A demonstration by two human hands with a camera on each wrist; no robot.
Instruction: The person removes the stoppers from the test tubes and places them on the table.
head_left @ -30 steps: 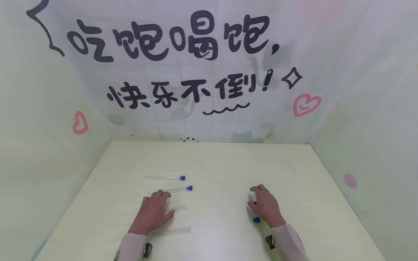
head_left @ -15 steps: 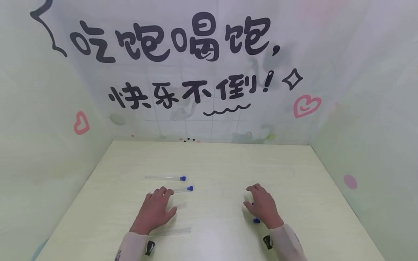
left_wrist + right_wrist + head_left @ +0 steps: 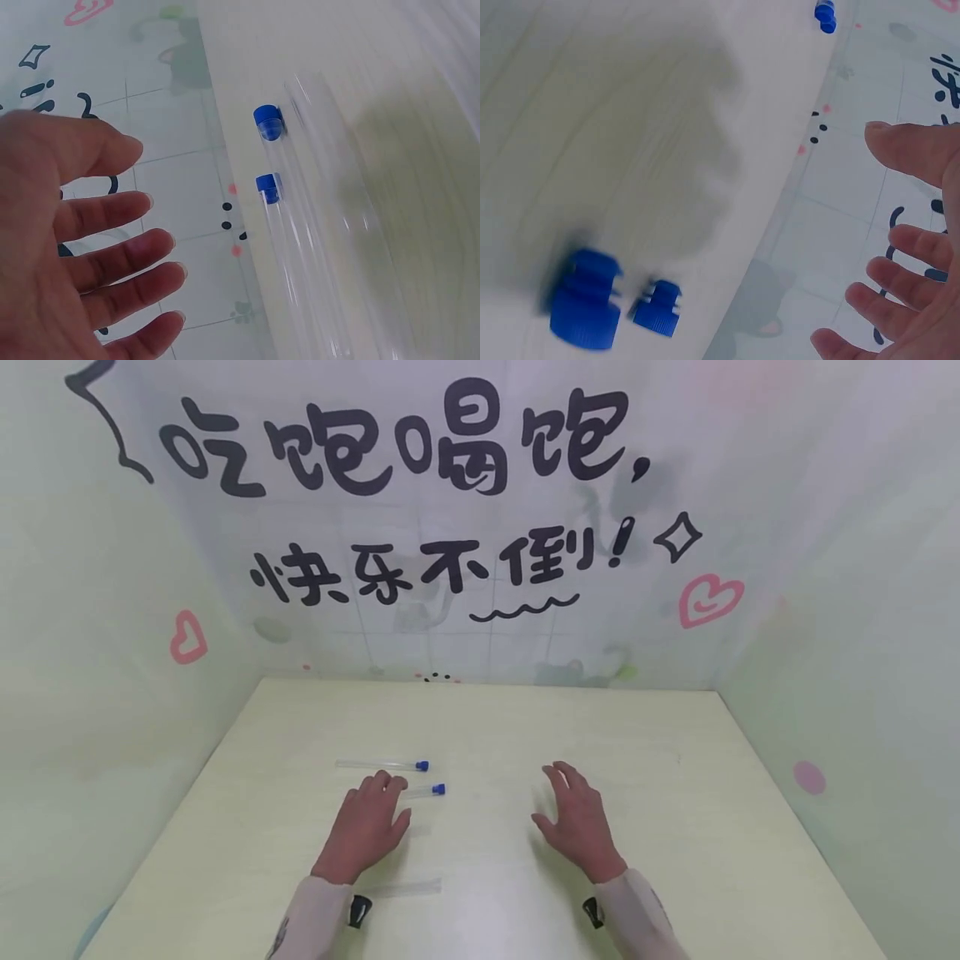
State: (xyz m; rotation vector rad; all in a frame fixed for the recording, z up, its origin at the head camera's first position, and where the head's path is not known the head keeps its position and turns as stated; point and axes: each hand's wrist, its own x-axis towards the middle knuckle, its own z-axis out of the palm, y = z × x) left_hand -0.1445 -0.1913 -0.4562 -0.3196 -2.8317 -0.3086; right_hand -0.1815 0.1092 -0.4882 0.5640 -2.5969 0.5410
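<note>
My left hand (image 3: 367, 822) hovers above the left part of the table, fingers spread and slightly bent, holding nothing. Beyond its fingers lies a clear test tube (image 3: 375, 765) with a blue cap. A second blue-capped tube (image 3: 422, 792) is partly covered by the hand. Nearer, two uncapped clear tubes lie there, one (image 3: 420, 830) mostly hidden by the hand, the other (image 3: 408, 888) close to the wrist. My right hand (image 3: 577, 822) is raised over the right side, empty, its fingers loosely bent. Below it in the right wrist view sit a loose blue cap (image 3: 585, 304) and another cap (image 3: 658, 309).
The pale wooden table (image 3: 495, 727) meets a printed white curtain (image 3: 480, 652) at the back, with curtain sides left and right. A black clip-like piece (image 3: 360, 911) hangs at the left wrist, and a similar piece (image 3: 593, 912) at the right.
My right hand has moved left and forward, and the blue caps near it have gone out of sight in the head view. My left hand has shifted slightly forward and right.
</note>
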